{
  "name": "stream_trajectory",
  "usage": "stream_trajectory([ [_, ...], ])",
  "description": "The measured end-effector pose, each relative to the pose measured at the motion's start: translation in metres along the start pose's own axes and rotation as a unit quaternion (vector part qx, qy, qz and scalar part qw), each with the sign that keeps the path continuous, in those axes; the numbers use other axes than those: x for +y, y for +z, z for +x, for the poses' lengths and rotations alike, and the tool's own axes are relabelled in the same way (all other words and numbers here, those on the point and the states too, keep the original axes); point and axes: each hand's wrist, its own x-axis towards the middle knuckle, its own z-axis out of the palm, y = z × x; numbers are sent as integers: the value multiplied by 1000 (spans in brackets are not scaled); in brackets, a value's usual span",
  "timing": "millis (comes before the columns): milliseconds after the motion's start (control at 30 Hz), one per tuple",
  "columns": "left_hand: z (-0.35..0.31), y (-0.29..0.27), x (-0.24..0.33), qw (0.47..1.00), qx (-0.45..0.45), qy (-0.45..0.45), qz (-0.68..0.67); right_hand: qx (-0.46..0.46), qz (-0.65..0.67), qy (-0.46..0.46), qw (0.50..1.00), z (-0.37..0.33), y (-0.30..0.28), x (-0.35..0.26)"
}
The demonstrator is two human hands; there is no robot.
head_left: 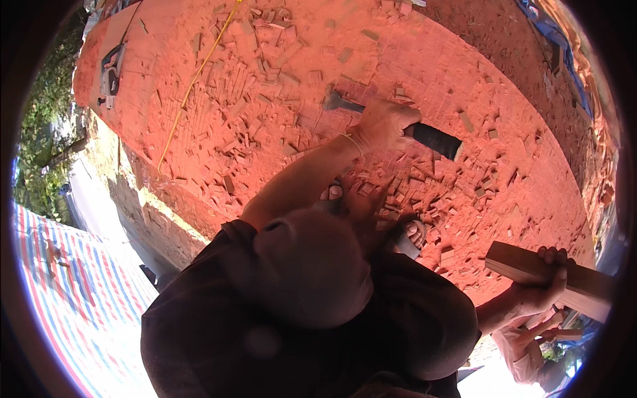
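My left hand (388, 126) is closed around a chisel, low over a reddish wooden slab (458, 79). The chisel's flared metal blade (344, 101) points to the far left. Its black-wrapped handle (435, 140) sticks out on the other side of my fist. Off to the right, my right hand (534, 292) grips a thick squared wooden block (521, 262), raised and apart from the chisel. Part of that block lies behind my fingers. Many loose wood chips (424, 189) lie around the chisel and my feet.
My sandalled feet (410, 237) stand on the slab among chips. A yellow cord (199, 79) runs across it at the left. Near the left edge lies a handheld power tool (111, 74). A striped tarp (86, 285) spreads at lower left. Another person (524, 351) is at lower right.
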Motion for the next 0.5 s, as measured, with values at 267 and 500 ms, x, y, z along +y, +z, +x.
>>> stream_trajectory([
  [267, -8, -6, -6, 999, -14, 0, 30, -226, -405, 229, 856, -94, 38, 130],
  [500, -2, -20, 6, 999, 38, -20, -22, -124, -204, 97, 966, -29, -26, 56],
])
